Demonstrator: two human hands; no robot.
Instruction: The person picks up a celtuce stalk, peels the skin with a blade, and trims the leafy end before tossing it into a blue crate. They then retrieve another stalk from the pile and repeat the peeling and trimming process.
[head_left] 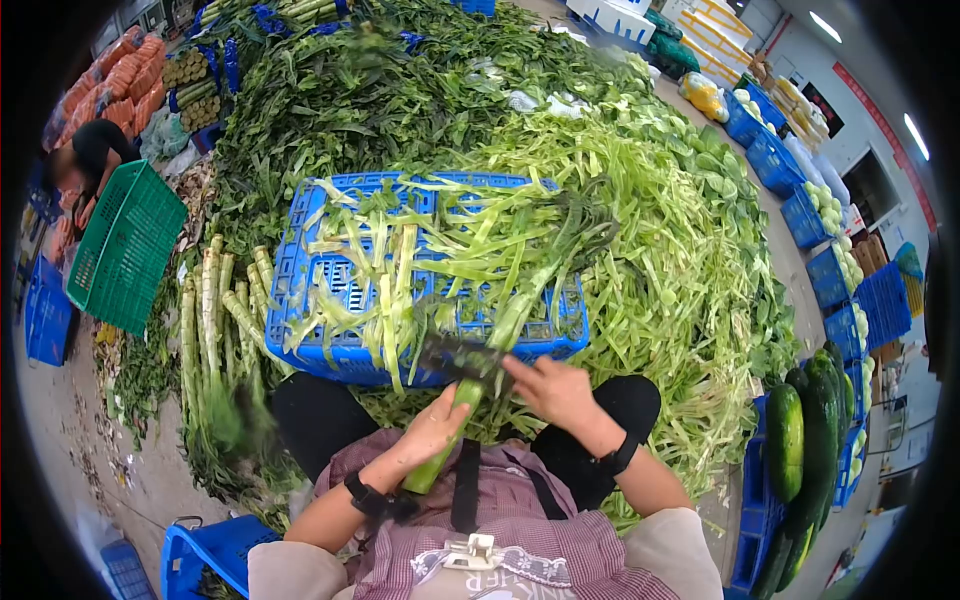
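A long stem lettuce stalk (515,318) lies slantwise from my lap up over an upturned blue crate (345,368), its leafy end on the far right of the crate. My left hand (432,428) is wrapped round the lower, peeled part of the stalk. Just above it, my right hand (553,398) grips a dark, wide peeler (458,358), blurred by motion, which crosses the stalk. Pale green peel strips (480,240) are strewn over the crate top and hang down its near side.
Peelings (660,280) heap up on the right, dark leaves (340,90) behind. Several unpeeled stalks (212,310) stand left of the crate. Another person (100,150) bends beside a green basket (125,245). Large green gourds (787,440) and blue crates (775,165) line the right side.
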